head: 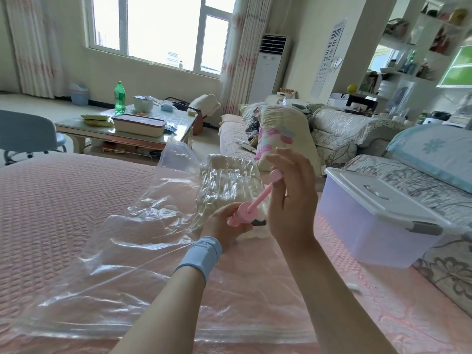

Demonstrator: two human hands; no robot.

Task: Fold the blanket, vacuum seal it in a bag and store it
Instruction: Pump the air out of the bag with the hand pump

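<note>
Pump [246, 213] centre frame: left hand [224, 226] grips barrel, right hand [291, 200] holds raised plunger handle; blanket [229, 177] inside bag [122, 238] on bed [51, 195].

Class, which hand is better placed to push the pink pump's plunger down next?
Right. The right hand holds the raised plunger handle of the pink plastic hand pump; the left hand grips its barrel, steadying it on the clear plastic bag.

Cream blanket [229, 180] crumpled in clear bag [127, 241], pink pump [245, 215] plunger raised
</note>
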